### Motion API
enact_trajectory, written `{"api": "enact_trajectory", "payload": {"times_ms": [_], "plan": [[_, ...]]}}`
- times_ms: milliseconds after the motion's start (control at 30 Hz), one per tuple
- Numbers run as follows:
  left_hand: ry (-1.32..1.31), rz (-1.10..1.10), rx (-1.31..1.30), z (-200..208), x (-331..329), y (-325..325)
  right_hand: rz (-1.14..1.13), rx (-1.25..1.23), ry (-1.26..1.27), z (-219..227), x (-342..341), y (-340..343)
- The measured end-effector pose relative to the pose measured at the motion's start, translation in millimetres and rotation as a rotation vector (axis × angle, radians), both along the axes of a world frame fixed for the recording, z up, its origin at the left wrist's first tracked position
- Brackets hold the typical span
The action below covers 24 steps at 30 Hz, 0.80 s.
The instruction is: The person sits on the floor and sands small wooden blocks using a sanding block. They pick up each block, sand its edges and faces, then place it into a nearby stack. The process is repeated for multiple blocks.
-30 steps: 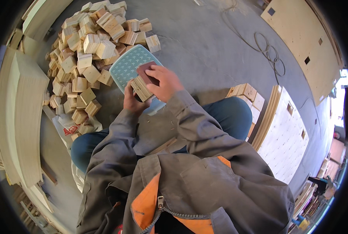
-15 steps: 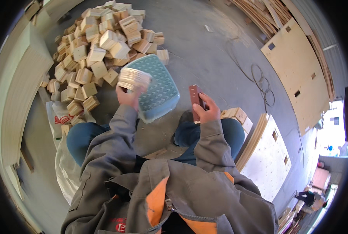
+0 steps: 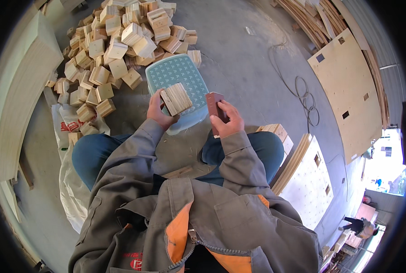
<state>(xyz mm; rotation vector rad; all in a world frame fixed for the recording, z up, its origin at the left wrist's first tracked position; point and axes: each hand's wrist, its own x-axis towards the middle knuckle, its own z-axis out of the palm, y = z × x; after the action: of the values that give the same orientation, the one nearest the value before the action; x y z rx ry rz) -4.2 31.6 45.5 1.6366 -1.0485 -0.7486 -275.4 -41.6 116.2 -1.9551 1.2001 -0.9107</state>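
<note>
My left hand [image 3: 160,112] grips a plywood block [image 3: 176,99] by its left side, its layered edges facing up. The block is over the near part of a light-blue plastic stool [image 3: 172,71]; whether it touches the stool top I cannot tell. To the right, my right hand [image 3: 228,120] has its thumb and fingers around a reddish-brown sanding block [image 3: 215,109], tilted upright. A narrow gap separates the sanding block from the plywood block.
A large heap of plywood blocks [image 3: 118,68] lies beyond the stool at the left. A white sack [image 3: 71,182] is beside my left knee. Plywood panels [image 3: 310,182] and several blocks [image 3: 275,132] stand at my right. A cable [image 3: 298,93] coils on the floor; large panels [image 3: 348,95] lie farther right.
The plywood block has come right and toward me, and turned so its layered edges face up. My right hand has brought the sanding block left, closer to it.
</note>
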Motion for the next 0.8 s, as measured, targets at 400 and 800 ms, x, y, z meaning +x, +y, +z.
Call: {"api": "enact_trajectory", "payload": {"times_ms": [400, 800], "plan": [[0.238, -0.132, -0.093, -40, -6, -10, 0.226, -0.264, 0.252, 6, 50, 19], [-0.009, -0.096, -0.080, -32, -6, -10, 0.171, -0.131, 0.529, 20, 141, -71]]}}
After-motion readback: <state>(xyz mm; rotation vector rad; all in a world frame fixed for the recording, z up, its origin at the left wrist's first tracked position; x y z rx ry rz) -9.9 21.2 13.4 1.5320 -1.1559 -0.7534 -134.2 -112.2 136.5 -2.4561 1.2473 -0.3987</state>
